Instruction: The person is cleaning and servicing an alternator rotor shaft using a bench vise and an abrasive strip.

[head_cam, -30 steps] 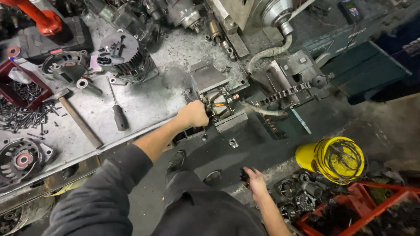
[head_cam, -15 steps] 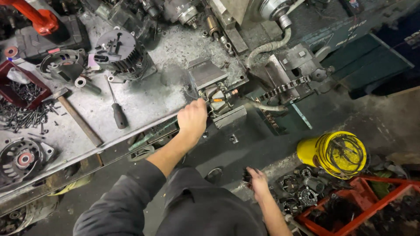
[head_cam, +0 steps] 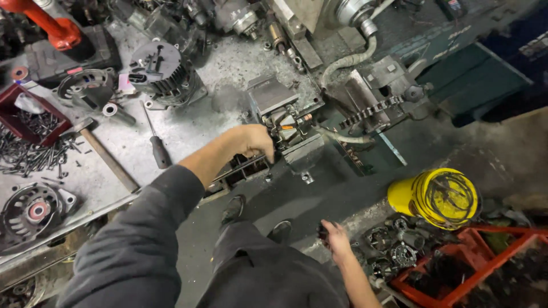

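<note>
My left hand [head_cam: 253,142], fingers curled, rests against the bench vise [head_cam: 288,134] at the bench edge; whether it grips anything I cannot tell. My right hand [head_cam: 334,236] hangs low at 5 o'clock, closed on a small dark part [head_cam: 323,232]. Screwdriver [head_cam: 157,145] at 9 o'clock of the left hand, alternator [head_cam: 162,74] at 11, yellow container [head_cam: 436,197] at 3 o'clock of the right.

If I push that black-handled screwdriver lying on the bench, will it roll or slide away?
The screwdriver would probably roll sideways a little, since its handle looks rounded. The bench top looks gritty and cluttered, so it likely stops soon. Its thin metal shaft should stay stiff, and it looks light enough to lift with one hand.
</note>
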